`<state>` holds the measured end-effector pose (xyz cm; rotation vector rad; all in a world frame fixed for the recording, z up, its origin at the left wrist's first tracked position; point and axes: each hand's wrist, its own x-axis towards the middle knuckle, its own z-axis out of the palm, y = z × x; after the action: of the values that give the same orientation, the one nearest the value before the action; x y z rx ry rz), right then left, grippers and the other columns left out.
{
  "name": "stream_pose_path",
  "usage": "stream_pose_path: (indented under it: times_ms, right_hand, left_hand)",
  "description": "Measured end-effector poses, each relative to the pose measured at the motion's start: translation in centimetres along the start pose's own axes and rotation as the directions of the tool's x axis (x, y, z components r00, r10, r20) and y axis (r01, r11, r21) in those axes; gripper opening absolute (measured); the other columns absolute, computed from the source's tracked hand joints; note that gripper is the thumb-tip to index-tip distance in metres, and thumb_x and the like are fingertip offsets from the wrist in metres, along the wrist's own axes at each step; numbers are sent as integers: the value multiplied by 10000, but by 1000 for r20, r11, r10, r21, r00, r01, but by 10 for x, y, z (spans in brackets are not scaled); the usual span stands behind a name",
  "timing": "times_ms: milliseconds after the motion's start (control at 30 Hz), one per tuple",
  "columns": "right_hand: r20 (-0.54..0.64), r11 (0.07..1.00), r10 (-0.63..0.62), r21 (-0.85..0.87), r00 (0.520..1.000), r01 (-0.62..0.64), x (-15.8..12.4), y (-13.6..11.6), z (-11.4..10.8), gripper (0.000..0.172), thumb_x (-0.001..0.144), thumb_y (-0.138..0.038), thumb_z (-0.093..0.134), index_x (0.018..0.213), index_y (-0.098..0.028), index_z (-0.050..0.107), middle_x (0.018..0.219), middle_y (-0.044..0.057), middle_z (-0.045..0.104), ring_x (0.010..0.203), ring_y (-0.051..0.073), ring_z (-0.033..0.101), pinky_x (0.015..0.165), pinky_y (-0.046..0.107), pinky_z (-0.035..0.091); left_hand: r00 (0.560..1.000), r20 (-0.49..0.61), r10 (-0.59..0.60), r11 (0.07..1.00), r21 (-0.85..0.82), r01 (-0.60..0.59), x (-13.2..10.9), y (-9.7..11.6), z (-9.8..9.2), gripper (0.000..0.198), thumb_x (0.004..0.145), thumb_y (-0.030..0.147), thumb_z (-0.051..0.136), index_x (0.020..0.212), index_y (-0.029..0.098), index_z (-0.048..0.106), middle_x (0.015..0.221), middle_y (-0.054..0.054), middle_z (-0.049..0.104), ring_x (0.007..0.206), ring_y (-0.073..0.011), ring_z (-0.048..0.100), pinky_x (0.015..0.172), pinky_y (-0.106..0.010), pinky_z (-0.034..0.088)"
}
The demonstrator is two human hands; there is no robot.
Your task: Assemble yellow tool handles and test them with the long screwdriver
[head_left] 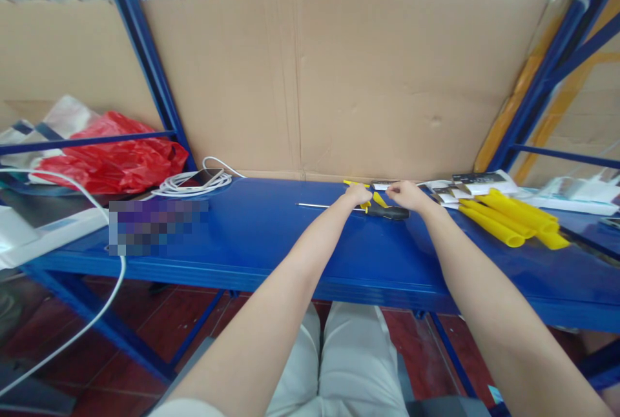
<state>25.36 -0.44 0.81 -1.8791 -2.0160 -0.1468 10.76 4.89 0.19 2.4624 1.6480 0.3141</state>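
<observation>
My left hand (358,195) is closed at the middle of the blue shelf, with bits of yellow material showing around its fingers. A small bent yellow piece (380,200) shows between my two hands. Fingers pinched together, my right hand (405,196) is just to the right of it; whatever it holds is too small to make out. Just in front of both hands lies a screwdriver (390,212) with a dark handle, its thin metal shaft pointing left. Behind my left hand, a yellow strip (356,183) partly shows.
Yellow tubes (504,217) lie at right beside small white-and-black boxes (479,183). At left are a coiled white cable (194,183), a phone (207,177) and a red plastic bag (116,155). Cardboard (378,81) stands behind the blue shelf (271,230); blue posts (145,62) flank it.
</observation>
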Motion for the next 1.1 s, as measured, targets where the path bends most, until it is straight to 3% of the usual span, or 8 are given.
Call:
stream_pose_path:
  times_ms: [200,367,500,633,767,900,967,1100]
  right_hand:
    - [-12,1000,-25,14,1000,25,1,4,1,270,864,-177,520,873,-156,790,863,81,774,786,194,700,715,225,488]
    - [-16,999,-30,24,999,31,2,5,1,269,867,-185,522,866,-162,790,872,80,775,785,194,696,714,226,485]
    - [-5,1000,-15,27,1000,15,2,6,1,270,864,-185,522,874,-146,789,912,99,775,827,206,699,725,233,482]
    - [-1,999,-7,48,1000,7,4,11,4,250,840,-183,534,838,-153,782,837,75,767,785,202,691,694,233,479]
    - [0,996,-29,89,1000,29,8,17,9,219,797,-153,545,767,-161,762,799,57,762,755,194,686,673,226,480]
    - [7,997,-23,75,1000,22,10,21,12,201,792,-155,556,752,-164,753,800,55,763,745,195,687,644,230,478]
    - [2,998,-16,57,1000,16,10,21,11,204,796,-155,556,751,-161,755,792,57,762,747,201,690,642,235,480]
    - [-5,998,-23,52,1000,24,6,18,7,224,807,-155,552,774,-166,774,811,65,769,772,210,703,676,240,499]
  left_hand:
    - [1000,-2,-5,999,-53,5,1,1,-2,463,884,240,499,1277,82,685,1339,-189,637,1266,-274,599,990,-269,483]
    - [1000,-23,-12,999,-42,11,-15,-17,-25,496,897,287,505,1348,117,623,1427,-164,577,1339,-282,522,1059,-289,420]
    - [976,-200,-84,989,99,105,-53,-58,-43,535,963,344,398,1454,158,501,1536,-165,443,1423,-309,395,1136,-433,345]
    - [911,-374,-175,933,232,275,-102,-111,-51,573,977,304,335,1521,141,404,1622,-162,302,1469,-340,290,1164,-557,257]
    - [835,-413,-364,849,220,480,-142,-167,-58,616,978,347,303,1556,142,357,1646,-164,244,1500,-373,210,1146,-650,222]
    - [741,-423,-522,769,142,623,-166,-210,-65,648,978,392,279,1579,155,319,1664,-163,177,1512,-395,166,1106,-705,243]
    - [708,-395,-586,738,100,667,-171,-224,-67,659,973,414,277,1582,167,319,1670,-157,149,1518,-401,141,1086,-722,261]
    - [688,-364,-628,732,23,681,-173,-237,-68,682,958,502,280,1582,232,333,1672,-143,156,1517,-424,131,1037,-761,290]
